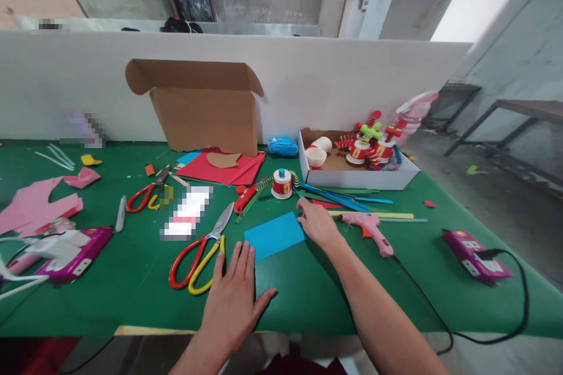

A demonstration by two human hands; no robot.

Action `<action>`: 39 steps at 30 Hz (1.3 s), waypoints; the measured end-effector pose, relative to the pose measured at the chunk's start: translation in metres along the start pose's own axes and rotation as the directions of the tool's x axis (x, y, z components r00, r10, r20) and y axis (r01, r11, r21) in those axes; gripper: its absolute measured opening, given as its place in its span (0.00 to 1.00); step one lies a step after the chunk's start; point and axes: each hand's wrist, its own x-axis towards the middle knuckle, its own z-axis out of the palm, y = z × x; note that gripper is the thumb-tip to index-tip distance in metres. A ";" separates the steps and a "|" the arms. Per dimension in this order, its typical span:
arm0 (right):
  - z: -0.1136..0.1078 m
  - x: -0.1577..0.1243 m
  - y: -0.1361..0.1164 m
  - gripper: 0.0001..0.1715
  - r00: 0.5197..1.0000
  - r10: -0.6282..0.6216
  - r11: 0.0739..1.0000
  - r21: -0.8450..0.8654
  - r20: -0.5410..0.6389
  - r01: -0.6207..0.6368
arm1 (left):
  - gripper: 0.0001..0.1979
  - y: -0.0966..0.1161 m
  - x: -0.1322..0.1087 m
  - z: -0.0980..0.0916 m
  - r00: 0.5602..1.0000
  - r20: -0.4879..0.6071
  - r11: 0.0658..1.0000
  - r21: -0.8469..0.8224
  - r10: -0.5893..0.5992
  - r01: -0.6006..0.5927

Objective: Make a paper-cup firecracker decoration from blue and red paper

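My left hand lies flat and open on the green table, fingers stretched out, its fingertips at the near edge of a blue paper rectangle. My right hand rests at the right edge of that blue paper, fingers curled down onto the table, holding nothing that I can see. Large scissors with red and yellow handles lie just left of my left hand. A pink glue gun lies right of my right hand.
An open cardboard box leans at the white partition. Red paper sheets, a small red-and-white paper cup craft, a white box of crafts, smaller scissors, pink paper, and purple power units lie around.
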 end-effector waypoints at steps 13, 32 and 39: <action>0.049 -0.021 -0.031 0.32 0.771 -0.603 0.783 -0.033 0.206 0.621 | 0.38 -0.003 0.000 0.003 0.999 -0.022 1.000 -0.010 0.026 -0.027; 0.064 -0.012 -0.022 0.33 0.804 -0.591 0.789 -0.159 0.071 0.594 | 0.43 0.009 0.040 0.010 0.999 0.030 0.996 -0.082 -0.023 0.026; 0.061 -0.013 -0.022 0.34 0.814 -0.574 0.802 -0.137 0.093 0.581 | 0.42 0.007 0.033 0.006 0.996 0.042 0.996 -0.019 -0.084 0.085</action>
